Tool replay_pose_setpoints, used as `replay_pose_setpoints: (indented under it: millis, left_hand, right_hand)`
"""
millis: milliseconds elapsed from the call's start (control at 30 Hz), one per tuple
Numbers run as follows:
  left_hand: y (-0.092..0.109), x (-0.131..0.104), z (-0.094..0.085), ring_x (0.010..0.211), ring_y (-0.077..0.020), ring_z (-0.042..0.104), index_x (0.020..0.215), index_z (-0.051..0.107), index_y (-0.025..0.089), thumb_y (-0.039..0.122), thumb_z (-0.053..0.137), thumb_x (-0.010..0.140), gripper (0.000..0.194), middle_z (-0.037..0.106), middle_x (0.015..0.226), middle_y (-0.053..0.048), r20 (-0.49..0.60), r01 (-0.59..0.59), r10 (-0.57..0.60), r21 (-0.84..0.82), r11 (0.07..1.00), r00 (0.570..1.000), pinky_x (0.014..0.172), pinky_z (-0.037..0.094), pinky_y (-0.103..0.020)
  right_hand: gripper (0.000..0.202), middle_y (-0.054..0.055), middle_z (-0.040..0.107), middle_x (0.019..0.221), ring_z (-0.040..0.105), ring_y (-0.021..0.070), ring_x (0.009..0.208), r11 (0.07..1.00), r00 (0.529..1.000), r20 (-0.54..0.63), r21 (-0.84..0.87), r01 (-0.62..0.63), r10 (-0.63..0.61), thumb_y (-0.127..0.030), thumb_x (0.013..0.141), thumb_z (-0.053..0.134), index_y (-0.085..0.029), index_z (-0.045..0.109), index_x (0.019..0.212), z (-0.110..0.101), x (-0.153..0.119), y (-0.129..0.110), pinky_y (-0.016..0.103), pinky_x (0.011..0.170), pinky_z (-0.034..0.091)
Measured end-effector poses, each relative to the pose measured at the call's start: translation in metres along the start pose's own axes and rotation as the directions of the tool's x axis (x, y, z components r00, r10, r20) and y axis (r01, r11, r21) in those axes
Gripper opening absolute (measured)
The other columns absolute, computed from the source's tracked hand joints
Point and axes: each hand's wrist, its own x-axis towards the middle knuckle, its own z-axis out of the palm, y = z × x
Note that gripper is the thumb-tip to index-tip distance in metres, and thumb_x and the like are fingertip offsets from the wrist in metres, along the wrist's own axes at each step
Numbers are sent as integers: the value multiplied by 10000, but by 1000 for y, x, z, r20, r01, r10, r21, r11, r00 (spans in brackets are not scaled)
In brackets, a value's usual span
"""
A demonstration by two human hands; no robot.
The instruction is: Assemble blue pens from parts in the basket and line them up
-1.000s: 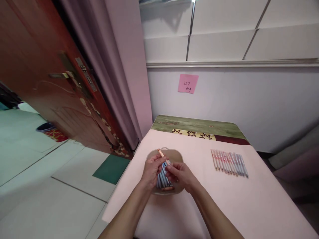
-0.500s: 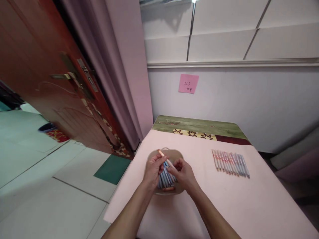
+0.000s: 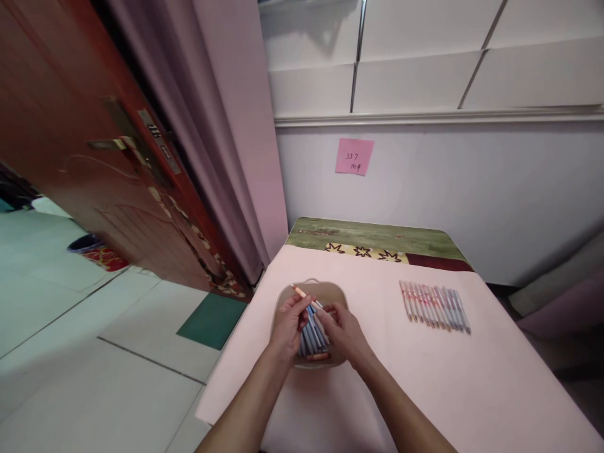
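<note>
Above a beige basket (image 3: pixel 340 294), my left hand (image 3: pixel 289 322) pinches a slim pen (image 3: pixel 300 291) with an orange end that points up and to the left. The fingers of my right hand (image 3: pixel 344 330) are closed around the pen's lower, pale end, which they partly hide. Below my hands, several blue and white pens (image 3: pixel 309 340) lie side by side in the basket. An orange-brown pen (image 3: pixel 318 357) rests crosswise near the basket's front wall. To the right, a row of several pens (image 3: pixel 434 306), reddish to bluish, lies neatly on the pink cloth.
A pink cloth (image 3: pixel 425 384) covers most of the table, whose green patterned back edge (image 3: pixel 377 231) meets the wall. A pink note (image 3: pixel 354 156) is stuck there. On the left are a curtain (image 3: pixel 226 138), a brown door (image 3: pixel 117 189) and a red-patterned bucket (image 3: pixel 99 253).
The pen in my hands has shifted slightly left and tipped flatter. My right hand has moved a little left, closer to my left hand. The view has drifted slightly.
</note>
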Motion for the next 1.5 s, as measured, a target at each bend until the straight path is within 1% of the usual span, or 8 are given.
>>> replay_pose_setpoints:
  millis: [100, 167, 433, 600, 700, 1000, 1267, 1500]
  left_hand:
    - [-1, 0, 0, 413, -10, 361, 799, 672, 109, 299, 797, 586, 312, 675, 739, -40, 10, -6, 5, 19, 1000, 1000, 344, 207, -146]
    - [-1, 2, -3, 409, -10, 344, 806, 665, 109, 314, 780, 608, 306, 661, 711, -27, -7, -34, 34, 41, 999, 999, 357, 209, -149]
    - [9, 7, -25, 513, -78, 473, 779, 641, 161, 268, 751, 625, 218, 629, 650, 19, -48, -204, 223, 251, 946, 974, 490, 339, -190]
    - [11, 0, -36, 609, -132, 542, 757, 651, 201, 264, 671, 683, 100, 649, 735, 14, 148, -386, 461, 789, 478, 875, 609, 410, -245]
    - [9, -3, -37, 623, -145, 571, 739, 620, 202, 316, 634, 722, 116, 644, 691, 21, 203, -387, 437, 838, 385, 876, 603, 421, -243]
    - [13, -7, -34, 603, -144, 587, 848, 650, 209, 304, 635, 730, 152, 654, 682, 21, 230, -385, 400, 847, 366, 887, 578, 427, -236]
    - [16, -16, -27, 678, -174, 631, 1079, 593, 210, 319, 638, 740, 359, 671, 736, 11, 205, -345, 394, 880, 326, 896, 629, 444, -258]
    - [19, -23, -31, 849, -226, 650, 1133, 549, 174, 359, 586, 795, 387, 691, 890, -60, 196, -273, 367, 947, 170, 909, 741, 453, -300]
  right_hand:
    - [519, -33, 488, 467, 453, 120, 422, 994, 994, 91, 86, -74, 67, -564, 890, 329, -176, 633, 730, 0, 0, 0, 225, 450, 333]
    - [443, -18, 551, 518, 498, 124, 461, 998, 998, 48, 41, -45, 43, -537, 866, 422, -178, 624, 704, -1, -1, 0, 224, 477, 354]
    - [84, -14, 664, 816, 587, 137, 714, 847, 981, -156, -532, 14, -114, -287, 786, 597, -233, 637, 836, -23, -8, -11, 223, 597, 341]
    - [88, -16, 649, 867, 585, 135, 755, 783, 967, -180, -621, 31, -181, -263, 802, 575, -255, 642, 859, -28, -9, -15, 230, 612, 327]
    - [99, -17, 657, 860, 587, 134, 720, 807, 961, -189, -588, 56, -204, -274, 809, 561, -255, 631, 876, -28, -9, -16, 232, 615, 338]
    - [120, -20, 691, 777, 602, 142, 639, 866, 951, -231, -494, 69, -207, -311, 805, 542, -246, 617, 872, -29, -14, -26, 241, 585, 355]
    - [168, 0, 711, 893, 644, 144, 711, 882, 937, -224, -448, 146, -269, -308, 835, 507, -235, 621, 935, -28, -22, -29, 243, 636, 411]
    - [260, 21, 690, 1022, 643, 176, 894, 839, 950, -171, -526, 136, -261, -260, 828, 528, -246, 611, 1074, -27, -17, -11, 260, 738, 444]
